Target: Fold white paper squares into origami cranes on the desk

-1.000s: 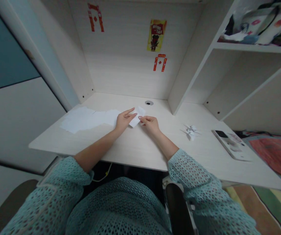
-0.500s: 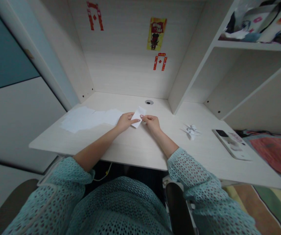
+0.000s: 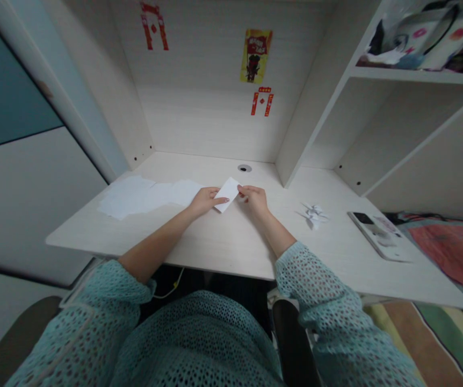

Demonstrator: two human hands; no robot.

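Observation:
A small folded sheet of white paper [image 3: 228, 192] is held tilted between my two hands, above the middle of the desk. My left hand [image 3: 206, 200] grips its lower left side, thumb on top and fingers behind. At its right corner, my right hand [image 3: 253, 198] pinches the edge between thumb and fingertips. Loose white paper sheets [image 3: 135, 196] lie spread just left of my left hand. To the right of my right hand sits a little folded white paper piece [image 3: 314, 215] with pointed arms.
A phone [image 3: 378, 236] in a pale case lies on the desk's right side. The white desk [image 3: 215, 247] has a round cable hole [image 3: 245, 168] near the back panel. A vertical divider [image 3: 316, 118] rises at the right rear. Beyond the right edge lies red cloth [image 3: 445, 247].
My right hand has shifted slightly right and its pinch now sits at the paper's right corner. More of the paper's flat face shows. My left hand keeps its grip.

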